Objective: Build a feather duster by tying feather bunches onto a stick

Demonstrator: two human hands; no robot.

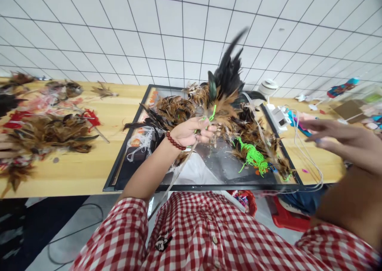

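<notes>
Red-checked shirt: nearest, six o'clock. My right hand, three o'clock: fingers extended, blurred; I cannot tell whether they grip anything. My left hand: fingers closed on the feather bundle, projecting toward one o'clock.

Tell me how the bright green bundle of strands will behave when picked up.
It will probably flop and sag: the green bundle is a loose mass of thin, curling strands. It seems likely to be light, given how thin those strands look. It may snag, since it lies right against brown feathers.
</notes>
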